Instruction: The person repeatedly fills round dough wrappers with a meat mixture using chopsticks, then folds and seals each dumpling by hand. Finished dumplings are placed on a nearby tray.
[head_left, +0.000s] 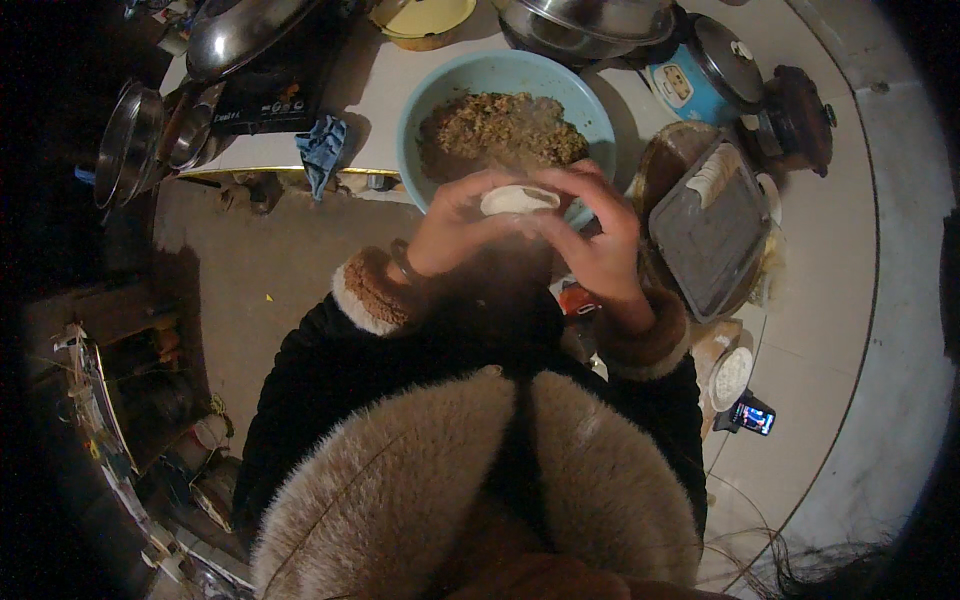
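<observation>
Between my two hands is a pale dough wrapper (517, 200), cupped into an oval with a hollow that faces up. My left hand (452, 221) holds its left side, and a bracelet shows at that wrist. My right hand (600, 232) grips the right side with thumb and fingers. Both hands are over the near rim of a light-blue basin (412, 112). A brown, crumbly minced filling (510, 127) lies in the basin, and its near part is hidden by my hands. Whether any filling sits inside the wrapper, I cannot tell.
A grey tray (709, 240) with pale dough (716, 176) on it stands at right. Nearer are a bowl of white powder (731, 375) and a lit phone (754, 416). Behind are a blue rice cooker (694, 82) and a steel pan (592, 22). A blue cloth (322, 154) hangs off the counter edge.
</observation>
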